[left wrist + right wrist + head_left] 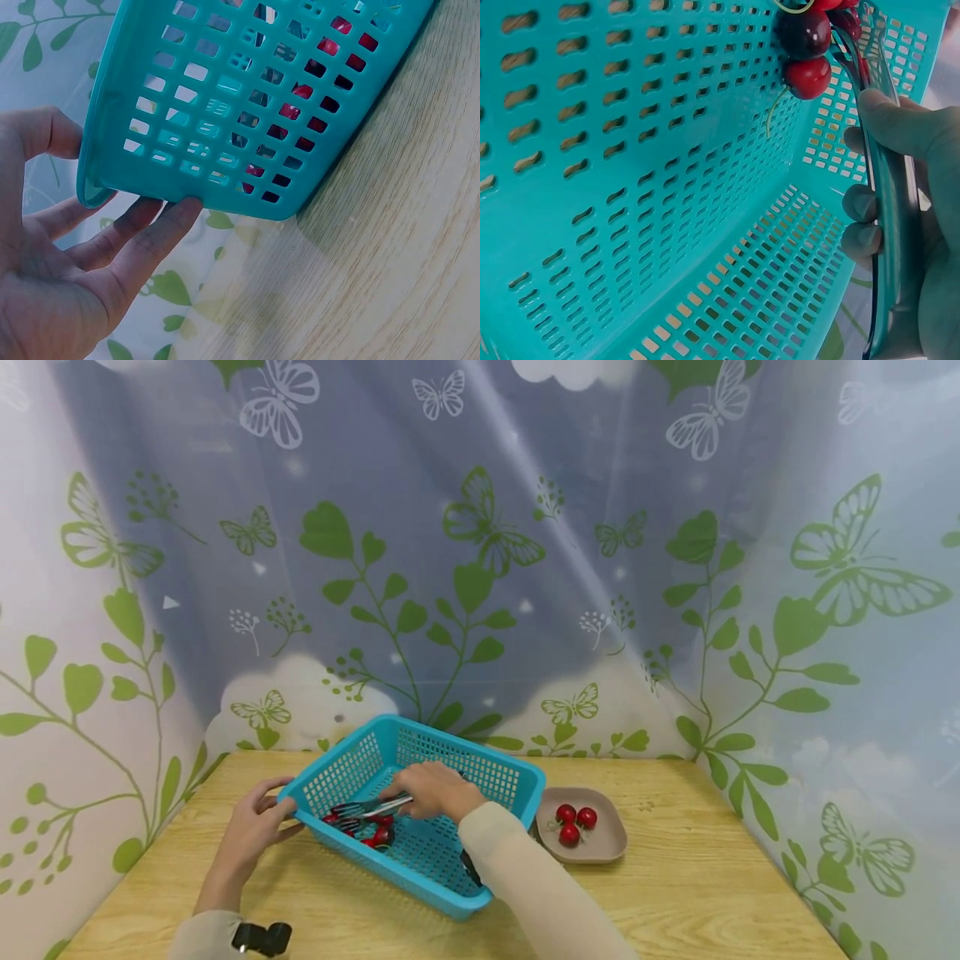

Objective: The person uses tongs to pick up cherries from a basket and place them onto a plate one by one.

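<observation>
My left hand (251, 831) grips the left corner of a blue-green perforated plastic basket (397, 870), its fingers bent around the rim (97, 176). Inside the basket, my right hand (435, 791) holds metal tongs (889, 217) with fork-like tips, its thumb and fingers on opposite sides of them. The tips lie over several red cherries (382, 837) clustered at the basket's left end. In the right wrist view one cherry (808, 77) trails a green stem and a darker cherry (804, 34) sits beside it. Whether a cherry is caught between the tips I cannot tell.
To the right of the basket stands a small beige-pink square dish (611, 843) with three red cherries (569, 835) in it. Both rest on a light wood table (697, 860). A curtain (525, 635) printed with leaves and butterflies hangs behind and at the sides.
</observation>
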`<state>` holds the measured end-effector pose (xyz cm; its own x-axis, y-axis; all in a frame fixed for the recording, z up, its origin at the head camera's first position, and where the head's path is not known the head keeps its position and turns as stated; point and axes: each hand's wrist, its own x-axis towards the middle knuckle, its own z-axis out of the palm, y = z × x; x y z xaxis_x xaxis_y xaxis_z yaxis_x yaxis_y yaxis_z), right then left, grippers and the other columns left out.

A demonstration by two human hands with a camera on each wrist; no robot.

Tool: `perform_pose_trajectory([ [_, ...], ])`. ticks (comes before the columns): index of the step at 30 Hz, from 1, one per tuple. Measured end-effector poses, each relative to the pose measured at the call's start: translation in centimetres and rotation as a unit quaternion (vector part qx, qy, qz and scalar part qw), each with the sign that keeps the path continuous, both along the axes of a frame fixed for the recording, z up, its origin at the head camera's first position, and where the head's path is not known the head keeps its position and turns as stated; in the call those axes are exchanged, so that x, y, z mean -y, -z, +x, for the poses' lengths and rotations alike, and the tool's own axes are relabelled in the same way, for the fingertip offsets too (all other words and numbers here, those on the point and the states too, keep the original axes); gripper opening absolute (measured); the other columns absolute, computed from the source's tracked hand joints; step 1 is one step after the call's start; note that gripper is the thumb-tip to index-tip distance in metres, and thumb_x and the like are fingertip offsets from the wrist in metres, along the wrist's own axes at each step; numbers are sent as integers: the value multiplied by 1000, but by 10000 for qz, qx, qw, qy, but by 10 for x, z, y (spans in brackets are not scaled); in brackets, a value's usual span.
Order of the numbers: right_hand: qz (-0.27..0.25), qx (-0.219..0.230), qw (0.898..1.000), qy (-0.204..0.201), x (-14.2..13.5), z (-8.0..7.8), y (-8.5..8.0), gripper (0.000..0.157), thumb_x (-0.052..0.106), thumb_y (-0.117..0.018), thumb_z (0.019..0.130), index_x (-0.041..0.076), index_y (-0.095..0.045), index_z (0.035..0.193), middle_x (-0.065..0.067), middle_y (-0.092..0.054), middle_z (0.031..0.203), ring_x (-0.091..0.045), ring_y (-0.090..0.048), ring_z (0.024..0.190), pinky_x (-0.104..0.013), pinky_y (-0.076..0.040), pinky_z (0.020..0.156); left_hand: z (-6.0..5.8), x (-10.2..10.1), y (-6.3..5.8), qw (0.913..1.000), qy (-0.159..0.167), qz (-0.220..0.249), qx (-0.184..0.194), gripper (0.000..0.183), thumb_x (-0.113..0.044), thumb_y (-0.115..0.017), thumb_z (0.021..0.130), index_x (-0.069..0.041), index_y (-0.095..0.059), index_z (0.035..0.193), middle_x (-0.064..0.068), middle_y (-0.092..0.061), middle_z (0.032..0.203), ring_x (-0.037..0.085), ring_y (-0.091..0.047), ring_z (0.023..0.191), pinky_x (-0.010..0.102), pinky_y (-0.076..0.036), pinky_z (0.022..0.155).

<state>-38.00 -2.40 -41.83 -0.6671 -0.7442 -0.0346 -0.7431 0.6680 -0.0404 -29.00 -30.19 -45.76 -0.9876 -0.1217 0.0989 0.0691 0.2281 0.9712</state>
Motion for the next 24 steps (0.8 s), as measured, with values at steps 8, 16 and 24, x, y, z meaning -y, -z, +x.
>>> perform_pose_trajectory([
  [8,54,-24,9999,-92,1,-2,2,43,32,-71,98,40,-64,140,15,-72,124,-5,-52,70,-23,-31,53,0,0,1,10000,-2,-27,-16,52,-14,-51,104,-3,-40,153,0,-68,106,4,-69,90,41,-66,90],
  [16,-47,190,9998,-69,1,1,2,42,28,-68,100,38,-64,140,13,-70,131,-7,-42,64,-23,-25,49,-1,0,1,10000,-16,0,-35,52,-13,-52,103,-2,-41,153,-1,-69,104,4,-69,89,41,-66,89],
  [24,-384,325,9987,68,-7,0,-7,42,25,-67,101,39,-64,140,14,-62,145,-8,-62,85,-23,-29,52,-1,0,1,10000,4,28,-14,52,-14,-52,104,-3,-40,153,-2,-68,103,4,-69,89,40,-66,90],
])
